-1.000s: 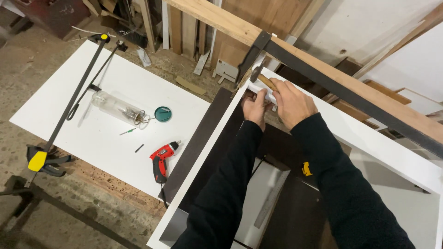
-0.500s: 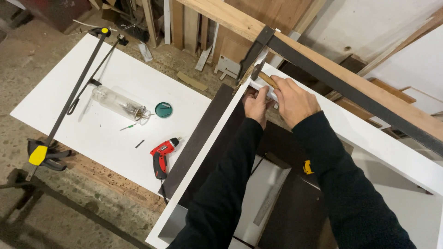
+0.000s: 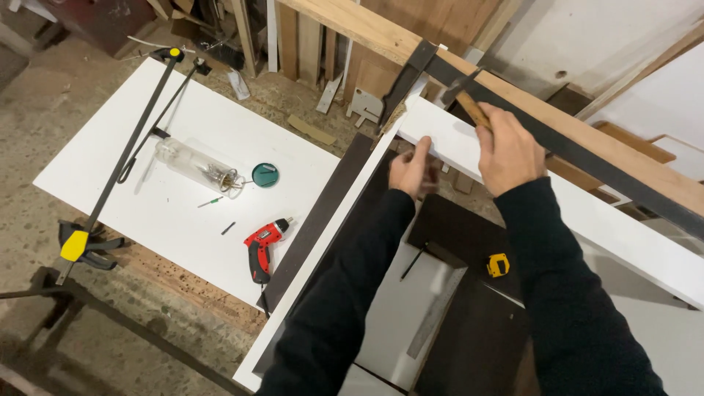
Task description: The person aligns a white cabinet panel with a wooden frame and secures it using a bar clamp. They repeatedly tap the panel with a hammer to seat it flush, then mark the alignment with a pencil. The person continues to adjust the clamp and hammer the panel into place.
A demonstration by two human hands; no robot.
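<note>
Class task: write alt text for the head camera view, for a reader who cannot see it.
A person's right hand holds a hammer over a white panel while the left hand steadies its edge. A red drill and a bar clamp lie on a white board.

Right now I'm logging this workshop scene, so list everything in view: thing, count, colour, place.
hammer: one, wooden handle, in right hand over panel corner
white panel: one, white, under both hands
white board: one, left
bar clamp: one, black and yellow, board's left edge
clear jar: one, lying on board
round lid: one, teal, beside jar
cordless driver: one, red, board's near edge
tape measure: one, yellow, below panel
left hand: against panel edge
right hand: gripping hammer
</note>
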